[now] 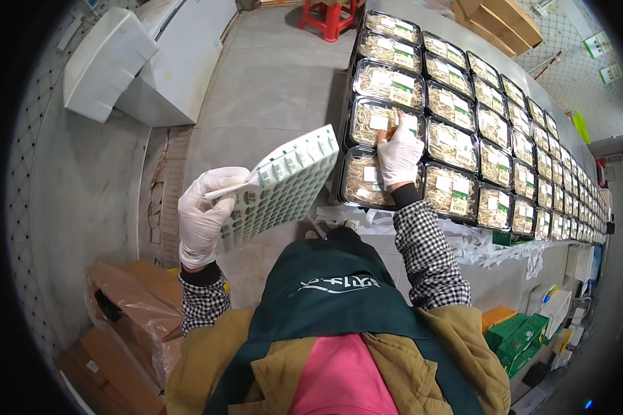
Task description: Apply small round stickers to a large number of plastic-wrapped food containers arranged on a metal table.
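My left hand (pixel 207 212), in a white glove, grips the edge of a sheet of green-and-white stickers (pixel 285 187), which hangs tilted over the floor left of the table. White-gloved too, my right hand (pixel 402 150) rests on the lid of a black plastic tray of bean sprouts (pixel 368 122) in the table's left column, its fingertips by the labels. Whether anything is under those fingers is hidden. The nearest sprout tray (pixel 361 179) lies partly beneath that hand and wrist. Rows of similar packed trays (pixel 451 142) with white and green labels stretch away to the right.
Strips of white backing paper (pixel 488 249) hang below the table's near edge. A red stool (pixel 329 18) stands beyond, and an open cardboard box (pixel 498 23) is at the table's far side. Cardboard boxes with plastic (pixel 135 321) lie at lower left, green crates (pixel 522 342) at lower right.
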Motion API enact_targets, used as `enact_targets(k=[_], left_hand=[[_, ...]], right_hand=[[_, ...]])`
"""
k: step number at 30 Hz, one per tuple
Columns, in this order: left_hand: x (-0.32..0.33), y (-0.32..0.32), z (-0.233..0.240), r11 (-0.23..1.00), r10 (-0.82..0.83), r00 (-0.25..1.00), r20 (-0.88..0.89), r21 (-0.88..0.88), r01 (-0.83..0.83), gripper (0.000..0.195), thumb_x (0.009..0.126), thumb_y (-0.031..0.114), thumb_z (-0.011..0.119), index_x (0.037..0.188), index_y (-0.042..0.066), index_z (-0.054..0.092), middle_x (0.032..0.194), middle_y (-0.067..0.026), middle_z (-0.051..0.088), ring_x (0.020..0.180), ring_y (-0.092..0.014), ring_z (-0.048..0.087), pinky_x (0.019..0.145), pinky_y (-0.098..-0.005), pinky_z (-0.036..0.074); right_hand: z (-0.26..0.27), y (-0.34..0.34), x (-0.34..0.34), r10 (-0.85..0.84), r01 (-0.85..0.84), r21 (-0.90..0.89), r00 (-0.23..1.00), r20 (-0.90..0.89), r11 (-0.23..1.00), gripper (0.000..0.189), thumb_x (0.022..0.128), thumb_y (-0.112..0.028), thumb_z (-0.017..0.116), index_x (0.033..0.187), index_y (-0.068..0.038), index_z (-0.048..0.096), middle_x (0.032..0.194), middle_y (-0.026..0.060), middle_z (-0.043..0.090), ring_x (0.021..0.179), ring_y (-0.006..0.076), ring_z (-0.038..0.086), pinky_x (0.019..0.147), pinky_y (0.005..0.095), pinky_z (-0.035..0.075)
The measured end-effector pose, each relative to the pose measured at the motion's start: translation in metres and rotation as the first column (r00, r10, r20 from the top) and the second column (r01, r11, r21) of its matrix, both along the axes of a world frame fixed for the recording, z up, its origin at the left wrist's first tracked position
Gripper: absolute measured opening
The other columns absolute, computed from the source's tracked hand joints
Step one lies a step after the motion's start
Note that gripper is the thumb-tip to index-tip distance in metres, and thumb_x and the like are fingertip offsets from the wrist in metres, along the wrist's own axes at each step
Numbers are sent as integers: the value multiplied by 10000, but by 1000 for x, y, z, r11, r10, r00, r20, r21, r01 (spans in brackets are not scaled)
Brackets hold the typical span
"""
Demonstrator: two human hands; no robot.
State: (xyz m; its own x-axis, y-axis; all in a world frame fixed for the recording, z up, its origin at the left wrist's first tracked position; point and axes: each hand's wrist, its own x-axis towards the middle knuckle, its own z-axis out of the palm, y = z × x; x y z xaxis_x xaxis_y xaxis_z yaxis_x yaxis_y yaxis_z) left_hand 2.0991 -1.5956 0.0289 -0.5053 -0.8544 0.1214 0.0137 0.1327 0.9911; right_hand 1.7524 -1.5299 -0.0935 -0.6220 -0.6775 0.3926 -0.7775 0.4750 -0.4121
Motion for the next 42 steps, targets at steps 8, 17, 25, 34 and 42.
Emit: enact_targets(k=[8, 17, 25, 34, 42], left_hand=[[-18, -11, 3, 976, -1, 999, 45, -218, 11, 323, 834, -128, 530, 1100, 14, 647, 982, -50, 659, 865, -97, 617, 789, -218, 478], [-46, -17, 28, 946, 20, 990, 140, -322, 27, 318, 789, -145, 604, 1046, 16, 697, 939, -69, 674, 786, -98, 620, 661, -226, 494], [-63, -13, 45, 959, 61, 998, 29, -278, -51, 259, 795, -130, 627, 1024, -25, 686, 998, -109, 675, 882, -151, 653, 793, -258, 525], [-62, -7, 31, 875, 265, 951, 162, -454, -167, 108, 858, 47, 662, 956, 16, 695, 815, -67, 664, 702, -141, 629, 628, -267, 491], [-77, 8, 35, 743, 335, 906, 259, -664, -85, 43, 849, 74, 665, 872, 38, 661, 770, -101, 641, 661, -250, 640, 559, -329, 486]], right_hand=[[-20, -59, -75, -18, 98, -229, 945, 327, 969, 211, 778, -267, 704, 838, -72, 652, 871, 140, 665, 828, 322, 635, 735, 380, 486], [-10, -99, -76, -133, 133, -4, 991, -35, 991, 316, 787, -253, 692, 991, -46, 569, 909, 151, 615, 768, 307, 629, 704, 392, 488], [84, -29, 6, 580, -189, -616, -216, 786, 765, 386, 882, -324, 679, 1069, 10, 627, 975, 29, 656, 888, 96, 574, 813, 249, 438], [130, -16, 13, 624, -24, -653, -269, 734, 757, 276, 801, -190, 770, 948, 15, 658, 799, 69, 675, 657, 121, 615, 637, 256, 507], [177, -33, 19, 873, -805, -348, 475, 109, 481, 615, 629, -188, 834, 1167, -50, 569, 967, 102, 588, 942, 241, 565, 867, 367, 441]])
